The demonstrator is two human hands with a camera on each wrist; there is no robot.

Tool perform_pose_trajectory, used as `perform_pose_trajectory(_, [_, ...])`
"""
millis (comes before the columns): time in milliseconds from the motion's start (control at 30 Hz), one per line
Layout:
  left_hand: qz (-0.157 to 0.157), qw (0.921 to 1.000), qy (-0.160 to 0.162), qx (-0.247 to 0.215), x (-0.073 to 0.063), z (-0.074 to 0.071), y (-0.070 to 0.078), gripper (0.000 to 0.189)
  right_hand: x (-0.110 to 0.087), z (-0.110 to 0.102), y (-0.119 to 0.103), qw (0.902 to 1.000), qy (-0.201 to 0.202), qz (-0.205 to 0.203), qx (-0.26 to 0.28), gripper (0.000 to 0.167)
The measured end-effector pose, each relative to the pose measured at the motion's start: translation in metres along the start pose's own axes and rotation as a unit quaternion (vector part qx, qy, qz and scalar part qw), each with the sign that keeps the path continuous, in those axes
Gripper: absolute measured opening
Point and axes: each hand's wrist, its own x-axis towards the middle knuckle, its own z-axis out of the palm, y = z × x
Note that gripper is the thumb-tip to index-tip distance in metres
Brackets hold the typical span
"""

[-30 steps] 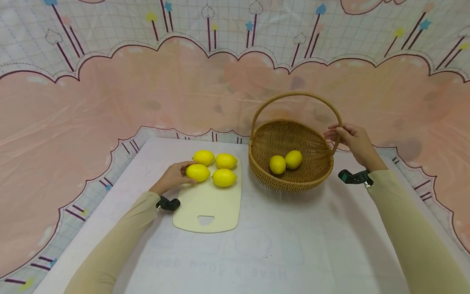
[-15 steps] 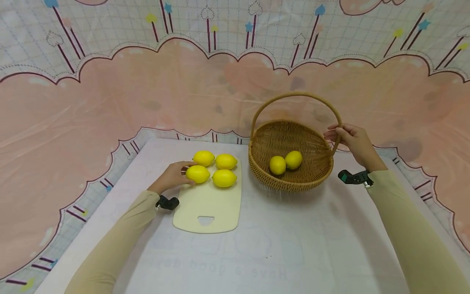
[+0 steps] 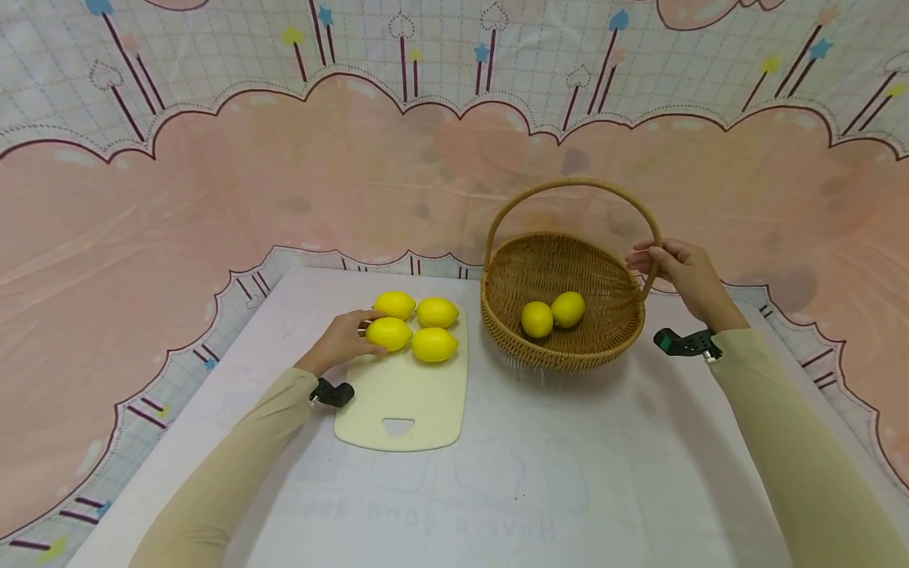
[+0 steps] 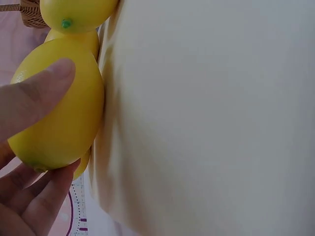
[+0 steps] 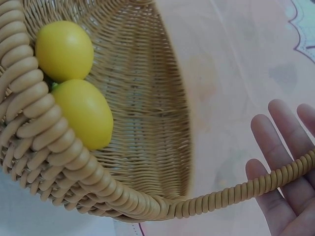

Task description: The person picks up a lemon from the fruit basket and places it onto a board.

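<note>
My left hand [image 3: 344,341] pinches a yellow lemon [image 3: 389,335] over the pale cutting board [image 3: 401,394]. In the left wrist view the thumb lies across the near side of this lemon [image 4: 59,123], with curled fingers at its end. Beside it on the board sit another lemon [image 3: 435,345] and two farther back, a left one [image 3: 394,304] and a right one [image 3: 437,312]. At the right, my right hand [image 3: 685,272] holds the side of the wicker basket's handle [image 3: 574,182]; the right wrist view shows its fingers [image 5: 272,142] behind the handle. Two lemons [image 5: 83,114] lie inside the basket [image 3: 561,252].
The basket stands right of the board on a white tabletop [image 3: 426,513] with faint lettering. A patterned pink curtain [image 3: 319,181] hangs close behind the table and around its sides. Black straps with camera mounts [image 3: 332,392] are on both wrists.
The left hand and its lemon have shifted slightly right, closer to the neighbouring lemon. My right hand keeps its place on the basket handle.
</note>
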Motion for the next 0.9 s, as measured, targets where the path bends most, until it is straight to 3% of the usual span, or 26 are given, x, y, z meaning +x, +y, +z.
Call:
perform_pose_trajectory(300, [0.0, 1.0, 0.007, -0.007, -0.0005, 0.0008, 0.0056, 0.065, -0.0002, -0.0001, 0.0004, 0.9999, -0.001, -0.005, -0.01, 0.032])
perform_pose_trajectory(600, [0.003, 1.0, 0.007, -0.002, -0.0008, -0.0012, 0.0019, 0.067, -0.0003, -0.0001, 0.0, 1.0, -0.002, -0.007, -0.006, 0.028])
perform_pose_trajectory(900, [0.012, 0.9996, 0.013, -0.023, -0.0027, -0.0029, 0.0014, 0.066, 0.0001, 0.0001, 0.0005, 0.9999, 0.002, -0.001, -0.015, 0.035])
